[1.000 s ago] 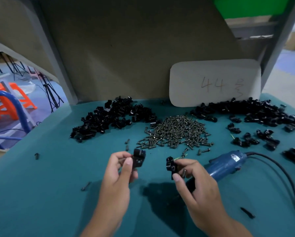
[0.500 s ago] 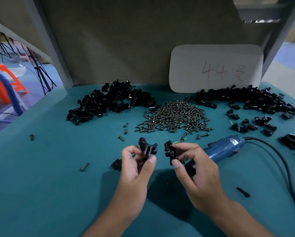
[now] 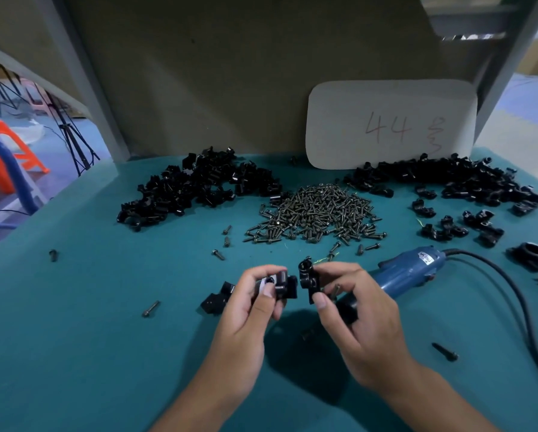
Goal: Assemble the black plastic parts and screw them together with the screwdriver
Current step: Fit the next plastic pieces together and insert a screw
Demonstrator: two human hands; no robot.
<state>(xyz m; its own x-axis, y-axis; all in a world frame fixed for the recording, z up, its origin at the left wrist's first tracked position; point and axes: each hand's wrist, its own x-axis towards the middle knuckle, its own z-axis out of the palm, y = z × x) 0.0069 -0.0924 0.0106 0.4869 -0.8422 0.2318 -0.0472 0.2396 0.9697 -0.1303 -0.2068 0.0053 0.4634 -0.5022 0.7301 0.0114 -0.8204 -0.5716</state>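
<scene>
A black plastic part [image 3: 285,286] is pinched between the thumb and curled fingers of the left hand [image 3: 249,310], just above the teal table [image 3: 90,353] near the centre of the view. A second black part [image 3: 307,277] is gripped by the thumb and forefinger of the right hand [image 3: 355,313], and a screw [image 3: 334,290] is seen tucked among that hand's curled fingers. The two parts are held just apart, facing each other. The blue electric screwdriver [image 3: 408,271] is laid on the table at 3 o'clock from the hands, its front end hidden behind the right hand and its black cable [image 3: 517,300] trailing off toward 4 o'clock. A pile of screws [image 3: 314,210] is heaped at 12 o'clock, flanked by a left heap of black parts [image 3: 196,188] at 10 o'clock and a right heap of black parts [image 3: 455,179] at 2 o'clock. Another loose black part [image 3: 218,299] is found on the table just beside the left hand at 9 o'clock. A white card [image 3: 389,123] marked "44" is propped against the back wall.
</scene>
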